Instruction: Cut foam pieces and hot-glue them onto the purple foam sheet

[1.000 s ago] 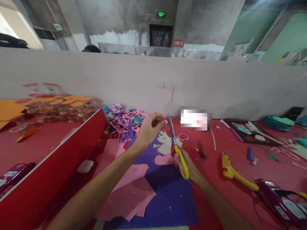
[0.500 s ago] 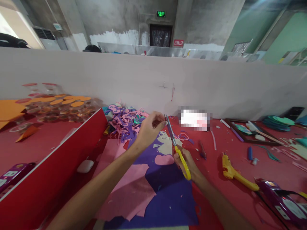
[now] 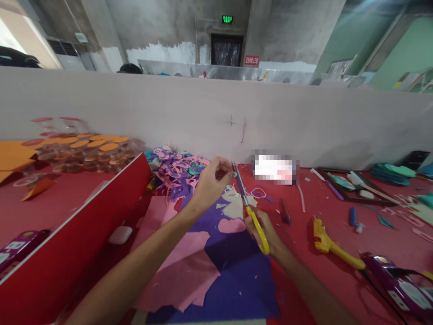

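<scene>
My right hand point(image 3: 257, 224) is closed around the yellow handles of a pair of scissors point(image 3: 258, 228), whose blades point up and away. My left hand point(image 3: 214, 179) pinches a tiny whitish piece point(image 3: 234, 174) between thumb and fingertip, right beside the blades. The piece is too small to name. Beneath the hands lies a purple sheet point(image 3: 241, 275), with a torn-edged pink sheet point(image 3: 179, 271) over its left part. A pink rounded cutout point(image 3: 232, 225) and cream scraps point(image 3: 235, 204) rest on the purple sheet.
A heap of pink and purple offcuts point(image 3: 179, 174) sits behind my left hand. On the right are a yellow glue gun point(image 3: 323, 237) and a dark tray point(image 3: 353, 187). A red divider point(image 3: 81, 225) runs along the left, with orange-topped cups point(image 3: 91, 151) beyond it.
</scene>
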